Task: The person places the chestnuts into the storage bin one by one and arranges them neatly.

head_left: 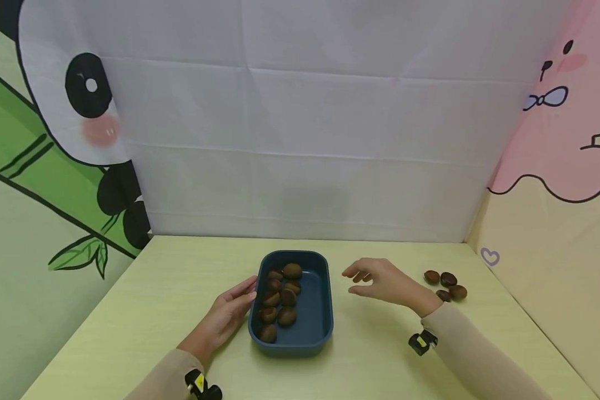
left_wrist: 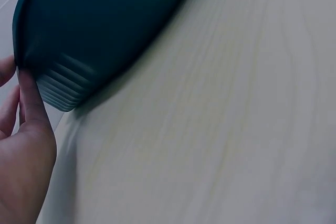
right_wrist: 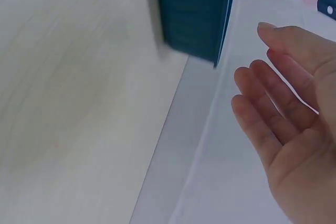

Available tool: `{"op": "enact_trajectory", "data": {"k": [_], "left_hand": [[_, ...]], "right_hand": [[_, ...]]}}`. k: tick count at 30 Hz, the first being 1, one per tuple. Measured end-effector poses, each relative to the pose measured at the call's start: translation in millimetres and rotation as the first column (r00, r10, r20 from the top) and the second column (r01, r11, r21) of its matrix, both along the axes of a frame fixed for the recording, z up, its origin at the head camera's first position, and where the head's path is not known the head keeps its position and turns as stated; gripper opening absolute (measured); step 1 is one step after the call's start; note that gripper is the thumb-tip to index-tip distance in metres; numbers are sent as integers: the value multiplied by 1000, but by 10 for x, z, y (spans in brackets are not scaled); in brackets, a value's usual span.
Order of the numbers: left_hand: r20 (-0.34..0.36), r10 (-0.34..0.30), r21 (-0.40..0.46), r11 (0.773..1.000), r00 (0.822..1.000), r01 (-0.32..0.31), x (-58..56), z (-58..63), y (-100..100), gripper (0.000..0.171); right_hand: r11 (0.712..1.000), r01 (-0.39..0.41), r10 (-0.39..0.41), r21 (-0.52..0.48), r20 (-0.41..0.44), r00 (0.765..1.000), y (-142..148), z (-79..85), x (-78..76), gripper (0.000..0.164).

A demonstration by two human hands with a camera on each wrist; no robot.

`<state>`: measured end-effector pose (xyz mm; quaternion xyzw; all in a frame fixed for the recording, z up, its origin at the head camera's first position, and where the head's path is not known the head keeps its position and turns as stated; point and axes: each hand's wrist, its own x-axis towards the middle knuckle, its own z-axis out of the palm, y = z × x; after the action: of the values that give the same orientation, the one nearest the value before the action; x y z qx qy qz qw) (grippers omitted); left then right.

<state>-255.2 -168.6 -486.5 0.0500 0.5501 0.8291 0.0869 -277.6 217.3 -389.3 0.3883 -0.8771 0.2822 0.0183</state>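
Observation:
A dark blue rectangular box stands on the table, with several brown chestnuts gathered along its left side. My left hand holds the box at its left edge, thumb and fingers at the rim; in the left wrist view the fingertips meet the rim beside a ridged wall. To the right of the box, my right hand hovers apart from it with relaxed, slightly bent fingers. Nothing lies in the right palm in the right wrist view. More chestnuts lie on the table beyond the right wrist, one partly hidden by it.
The pale yellow table meets a white sheet at its back edge. Panels with cartoon drawings stand at the left and right. Each wrist wears a small black camera.

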Motion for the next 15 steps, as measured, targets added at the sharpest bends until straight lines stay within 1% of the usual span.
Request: {"op": "enact_trajectory", "data": {"k": [3,7,11,15], "left_hand": [[4,2,1,1000,1000,-2,8,2,3,57],[4,6,-2,1000,1000,-6,17,8,9,58],[-4,3,-10,1000,1000,-3,17,5,2,59],[-12,-3,-24,1000,1000,2,21,-2,-4,60]], "right_hand": [[998,56,-56,11,-4,998,250,-39,15,31],[989,147,-147,9,24,989,606,-95,59,31],[973,229,-228,-12,43,973,940,-159,99,30],[949,314,-313,-14,64,948,1252,-257,123,32]]}}
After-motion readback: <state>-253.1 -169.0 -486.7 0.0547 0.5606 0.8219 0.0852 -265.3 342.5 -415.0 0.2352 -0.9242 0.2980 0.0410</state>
